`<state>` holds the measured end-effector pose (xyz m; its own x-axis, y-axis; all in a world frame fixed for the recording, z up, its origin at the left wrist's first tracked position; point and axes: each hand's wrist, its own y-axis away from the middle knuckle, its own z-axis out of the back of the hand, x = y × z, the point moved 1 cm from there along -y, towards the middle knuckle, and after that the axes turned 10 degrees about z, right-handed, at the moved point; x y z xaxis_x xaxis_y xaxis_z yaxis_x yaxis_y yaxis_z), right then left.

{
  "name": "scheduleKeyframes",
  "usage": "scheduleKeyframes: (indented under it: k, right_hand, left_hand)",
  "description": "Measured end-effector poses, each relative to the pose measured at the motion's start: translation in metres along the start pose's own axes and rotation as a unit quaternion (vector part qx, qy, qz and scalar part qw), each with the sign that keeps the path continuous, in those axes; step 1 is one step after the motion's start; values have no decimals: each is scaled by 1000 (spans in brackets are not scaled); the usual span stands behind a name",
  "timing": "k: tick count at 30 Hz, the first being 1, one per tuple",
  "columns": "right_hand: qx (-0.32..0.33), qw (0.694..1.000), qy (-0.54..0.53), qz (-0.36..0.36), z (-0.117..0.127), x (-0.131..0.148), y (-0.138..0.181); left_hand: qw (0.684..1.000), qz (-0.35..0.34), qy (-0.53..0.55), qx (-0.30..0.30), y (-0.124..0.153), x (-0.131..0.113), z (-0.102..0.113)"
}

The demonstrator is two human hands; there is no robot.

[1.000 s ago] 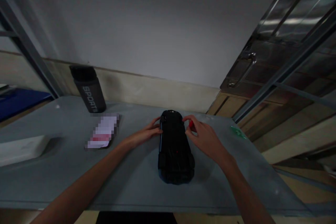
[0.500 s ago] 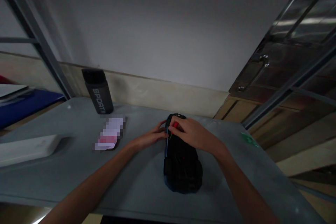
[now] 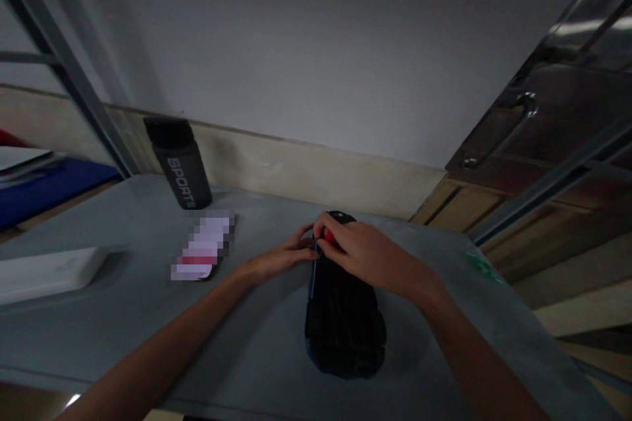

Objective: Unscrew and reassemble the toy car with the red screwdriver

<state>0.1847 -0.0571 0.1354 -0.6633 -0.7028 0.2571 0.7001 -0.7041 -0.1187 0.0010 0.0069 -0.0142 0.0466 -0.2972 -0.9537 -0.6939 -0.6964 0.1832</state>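
A toy car (image 3: 345, 316) lies upside down on the grey table, its black underside facing up and a strip of blue body along its side. My left hand (image 3: 286, 254) grips the car's left edge near the far end, fingers and thumb against its side. Pinched in my right hand (image 3: 353, 243) is a small screwdriver with a red handle (image 3: 328, 235), held over the far left part of the underside. My fingers cover its tip and the spot it meets.
A dark SPORT bottle (image 3: 178, 164) stands by the wall, a blurred-out phone (image 3: 205, 243) in front of it. At left lies a white oblong object (image 3: 49, 273). Green crumpled plastic (image 3: 484, 267) sits near the table's right edge. Metal bars rise on both sides.
The view has shifted slightly. My right hand has turned a little around the screwdriver's red handle, while my left hand stays on the toy car.
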Motion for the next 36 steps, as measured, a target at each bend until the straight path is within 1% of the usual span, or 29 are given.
scheduleKeyframes:
  k: [3,9,15,21,24,29,33,36]
  right_hand:
    - [4,1000,0,6,-1,-1,3]
    - [19,1000,10,-12,1,2,2]
    - [15,1000,-12,11,1,0,3]
    - [3,1000,-18,19,1,-2,3]
    - [10,1000,-18,10,2,-1,2]
    - [14,1000,23,-3,1,1,-1]
    - [2,998,68,-14,-2,2,-2]
    - [-16,998,60,9,-3,1,-1]
  left_hand:
    - [1000,1,10,-2,-1,2,1]
    - [1000,7,20,6,0,5,4]
    - [1000,5,10,20,2,-2,1]
    - [1000,-3,-6,8,4,-3,0]
    - [1000,3,-6,-3,4,-2,1]
    - [1000,11,12,2,4,-3,-1]
    - [1000,6,25,2,5,-5,-3]
    - [1000,11,10,-10,6,-5,-3]
